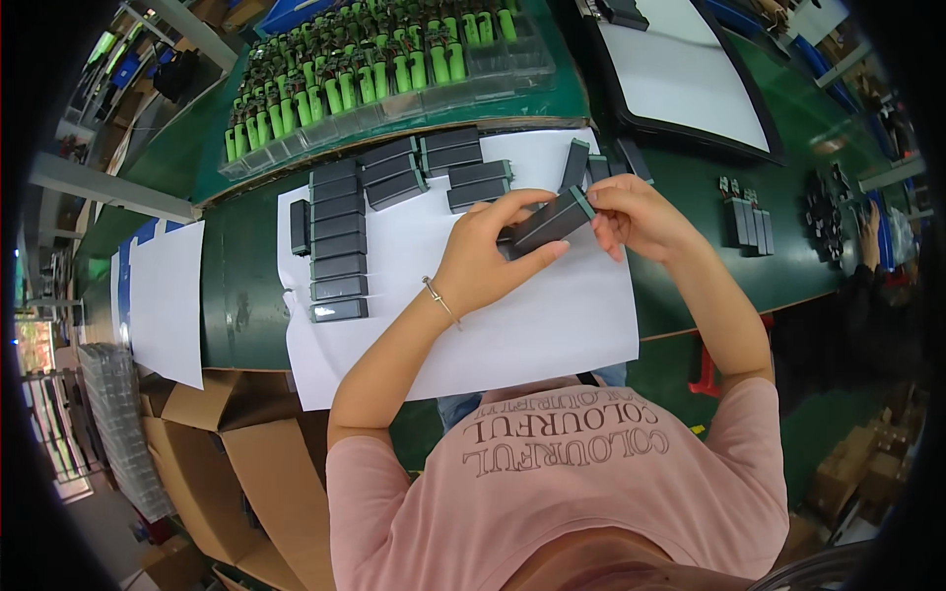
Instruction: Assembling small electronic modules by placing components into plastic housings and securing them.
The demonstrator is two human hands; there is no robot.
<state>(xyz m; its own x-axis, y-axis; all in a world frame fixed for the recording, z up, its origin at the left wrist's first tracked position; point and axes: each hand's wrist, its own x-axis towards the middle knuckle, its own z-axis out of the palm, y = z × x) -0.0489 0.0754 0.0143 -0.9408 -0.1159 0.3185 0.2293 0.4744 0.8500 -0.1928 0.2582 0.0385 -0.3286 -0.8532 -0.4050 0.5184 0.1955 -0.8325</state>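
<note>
My left hand is closed round a black rectangular case, thumb along its near side and fingers on the far side. The case is tilted, its green end piece pointing up and right. My right hand pinches at that green end with thumb and forefinger, the other fingers curled below. Beneath both hands lies a white paper sheet. On its left part, similar black cases lie in a column, one more beside them. Further cases lie in small groups behind my hands, some partly hidden by my right hand.
Clear plastic trays of green cylindrical cells stand at the back. A black-rimmed board with a white surface lies back right. Several dark cases stand right, near another person's hand. Cardboard boxes sit below the table, left.
</note>
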